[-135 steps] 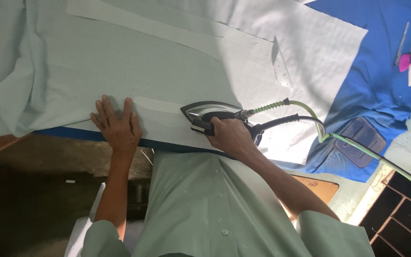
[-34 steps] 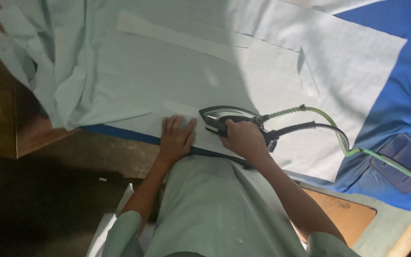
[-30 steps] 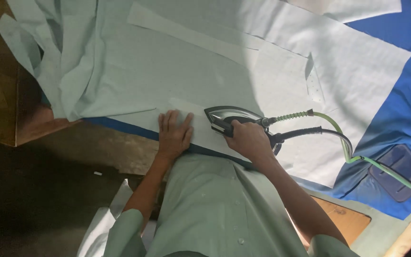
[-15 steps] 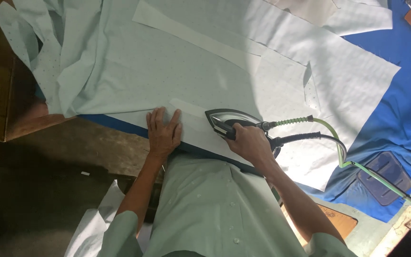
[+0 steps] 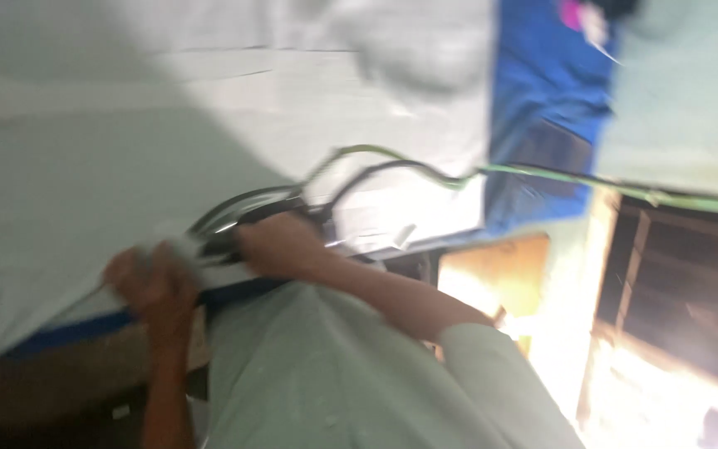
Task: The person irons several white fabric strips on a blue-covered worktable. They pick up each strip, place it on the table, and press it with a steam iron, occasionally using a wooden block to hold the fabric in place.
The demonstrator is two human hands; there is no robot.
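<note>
pale green fabric point(image 5: 85, 166) now blurs as the view swings right; right hand point(image 5: 280, 245) still grips the steam iron point(image 5: 238, 216), left hand point(image 5: 147, 278) fingers pinching the cloth edge.

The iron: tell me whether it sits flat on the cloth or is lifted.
Cannot tell: the frame is blurred. The right hand grips the iron over the pale cloth.

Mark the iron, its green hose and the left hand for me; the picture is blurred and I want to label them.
iron point(image 5: 238, 212): head view, on its shiny curved side.
green hose point(image 5: 542, 175): head view, mid-length over the blue cover.
left hand point(image 5: 147, 278): head view, on the back of the hand.
</note>
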